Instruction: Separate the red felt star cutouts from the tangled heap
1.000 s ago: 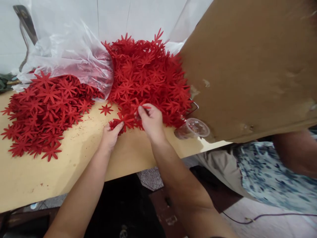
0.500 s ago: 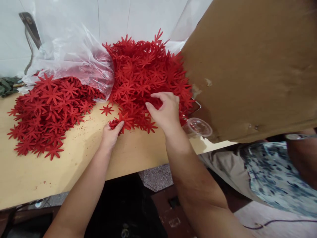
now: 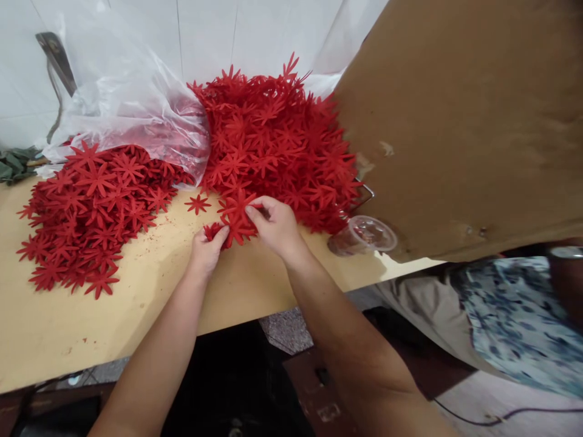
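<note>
My left hand point(image 3: 206, 249) is closed around a small bunch of red flower-shaped pieces point(image 3: 239, 230), with the thumb on top, at the near side of the table. My right hand point(image 3: 274, 226) pinches a red flower piece point(image 3: 237, 206) by a petal, close above and beside that bunch. Whether the two touch I cannot tell. A large heap of the same red flowers point(image 3: 273, 139) rises just behind both hands. One loose red flower point(image 3: 198, 204) lies on the table to the left of them.
Another red flower pile point(image 3: 91, 206) lies at the left, partly under a clear plastic bag point(image 3: 136, 103). A big cardboard box point(image 3: 464, 133) stands at the right, beside a clear plastic cup point(image 3: 371, 235). Dark green leaves point(image 3: 17, 165) lie far left. A person in patterned clothing point(image 3: 510, 315) is at the right.
My right hand has moved left and nearer from the large heap to beside my left hand, and its fingers have closed on a red flower. My left hand keeps its bunch.
</note>
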`<action>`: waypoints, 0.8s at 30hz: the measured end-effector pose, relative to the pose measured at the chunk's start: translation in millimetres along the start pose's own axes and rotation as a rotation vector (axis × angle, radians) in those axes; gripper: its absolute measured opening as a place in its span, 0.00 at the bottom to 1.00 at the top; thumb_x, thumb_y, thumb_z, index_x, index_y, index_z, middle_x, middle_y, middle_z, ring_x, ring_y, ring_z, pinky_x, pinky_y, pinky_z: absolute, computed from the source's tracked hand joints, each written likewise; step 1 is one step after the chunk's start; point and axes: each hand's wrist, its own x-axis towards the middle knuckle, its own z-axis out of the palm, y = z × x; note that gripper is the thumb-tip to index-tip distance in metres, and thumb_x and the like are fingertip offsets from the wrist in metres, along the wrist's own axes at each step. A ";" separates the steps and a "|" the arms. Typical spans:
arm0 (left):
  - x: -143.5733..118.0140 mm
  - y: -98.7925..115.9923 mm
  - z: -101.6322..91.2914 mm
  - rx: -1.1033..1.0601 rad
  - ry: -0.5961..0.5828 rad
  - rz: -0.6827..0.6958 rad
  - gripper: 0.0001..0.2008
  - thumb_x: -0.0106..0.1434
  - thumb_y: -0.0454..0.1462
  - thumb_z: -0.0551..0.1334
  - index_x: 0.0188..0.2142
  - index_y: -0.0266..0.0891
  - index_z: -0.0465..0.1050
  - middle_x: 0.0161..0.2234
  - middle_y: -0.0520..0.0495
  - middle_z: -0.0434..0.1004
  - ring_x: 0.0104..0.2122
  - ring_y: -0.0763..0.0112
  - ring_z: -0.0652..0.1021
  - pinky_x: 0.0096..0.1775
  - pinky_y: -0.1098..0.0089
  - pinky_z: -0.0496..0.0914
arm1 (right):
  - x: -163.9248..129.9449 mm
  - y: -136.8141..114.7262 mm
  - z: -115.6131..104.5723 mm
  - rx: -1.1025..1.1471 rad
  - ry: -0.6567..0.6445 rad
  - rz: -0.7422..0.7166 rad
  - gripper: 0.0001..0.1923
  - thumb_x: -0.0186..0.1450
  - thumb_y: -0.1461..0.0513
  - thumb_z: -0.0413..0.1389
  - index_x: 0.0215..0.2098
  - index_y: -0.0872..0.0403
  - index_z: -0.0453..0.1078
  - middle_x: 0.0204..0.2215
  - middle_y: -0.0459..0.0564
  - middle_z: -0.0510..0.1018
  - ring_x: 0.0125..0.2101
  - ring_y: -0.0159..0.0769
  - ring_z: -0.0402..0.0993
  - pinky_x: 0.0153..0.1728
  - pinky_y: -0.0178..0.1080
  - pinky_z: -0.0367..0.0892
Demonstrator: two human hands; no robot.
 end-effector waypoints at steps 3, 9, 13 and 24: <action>0.9 -1.4 -0.1 0.028 0.022 -0.004 0.12 0.44 0.42 0.67 0.22 0.36 0.69 0.17 0.57 0.66 0.20 0.81 0.64 0.26 0.75 0.61 | 6.2 6.7 -15.6 -0.124 0.197 -0.057 0.04 0.57 0.63 0.50 0.29 0.55 0.66 0.27 0.49 0.73 0.28 0.34 0.70 0.32 0.40 0.66; 3.8 -4.5 -1.1 0.074 0.041 -0.006 0.15 0.44 0.45 0.66 0.20 0.37 0.65 0.15 0.58 0.60 0.17 0.82 0.60 0.22 0.75 0.55 | 9.0 9.6 -38.2 -0.465 0.366 -0.200 0.17 0.51 0.68 0.53 0.39 0.54 0.69 0.42 0.56 0.72 0.46 0.45 0.66 0.50 0.52 0.59; 5.8 -4.9 -2.1 0.089 0.026 0.005 0.16 0.44 0.46 0.67 0.20 0.36 0.65 0.15 0.58 0.61 0.18 0.82 0.60 0.23 0.75 0.56 | -8.1 -1.5 -15.0 -0.140 0.043 -0.099 0.14 0.57 0.59 0.54 0.41 0.53 0.68 0.37 0.54 0.75 0.37 0.39 0.71 0.40 0.45 0.68; -1.5 2.1 0.0 0.004 -0.104 -0.022 0.15 0.39 0.40 0.69 0.27 0.36 0.71 0.23 0.54 0.72 0.24 0.79 0.70 0.32 0.73 0.65 | -10.9 6.6 12.0 0.187 -0.025 0.049 0.07 0.56 0.62 0.52 0.32 0.55 0.67 0.29 0.49 0.76 0.30 0.32 0.72 0.36 0.39 0.68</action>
